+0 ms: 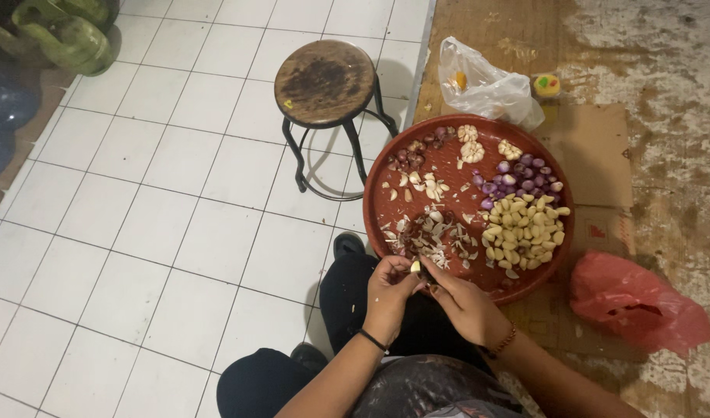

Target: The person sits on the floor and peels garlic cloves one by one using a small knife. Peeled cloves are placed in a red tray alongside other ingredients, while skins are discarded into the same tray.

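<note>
My left hand [389, 288] pinches a small pale garlic clove [415, 266] at the near rim of a round red tray [380, 184]. My right hand [463, 303] meets it from the right, fingers closed against the same clove; a small blade may be there, but I cannot tell. On the tray lie a heap of peeled garlic cloves [524, 229], peeled purple shallots [517, 178], unpeeled shallots [414, 153], two garlic heads [471, 144] and a pile of papery skins [434, 234].
A round wooden stool [325, 82] on black metal legs stands on the white tile floor to the left. A clear plastic bag [487, 85] lies behind the tray, a red plastic bag [634, 300] to its right, cardboard [603, 155] beneath. Green gas cylinders [61, 31] stand far left.
</note>
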